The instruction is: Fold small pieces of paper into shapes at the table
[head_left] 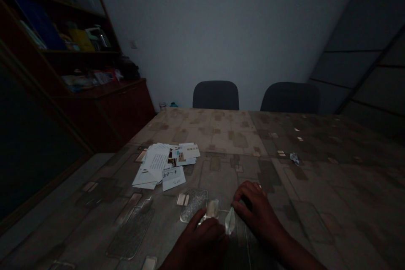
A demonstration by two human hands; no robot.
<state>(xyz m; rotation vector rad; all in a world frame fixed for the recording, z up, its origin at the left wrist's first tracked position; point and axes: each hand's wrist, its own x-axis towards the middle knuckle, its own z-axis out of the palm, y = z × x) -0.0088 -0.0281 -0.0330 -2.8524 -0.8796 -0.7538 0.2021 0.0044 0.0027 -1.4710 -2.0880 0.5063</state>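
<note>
A small piece of folded white paper [230,221] stands between my two hands near the front of the table. My right hand [255,207] pinches its upper end between thumb and index finger, the other fingers curled. My left hand [207,236] is at its lower left end, fingers bent and closed against the paper; the thumb side is dark and partly hidden. Beyond my left hand, a loose pile of printed white cards [158,162] lies on the patterned tablecloth [228,135].
A small crumpled scrap [294,158] lies on the right of the table. Two dark chairs [215,95] stand at the far edge, before a pale wall. A reddish wooden cabinet [126,107] with filled shelves is at the left. The room is dim.
</note>
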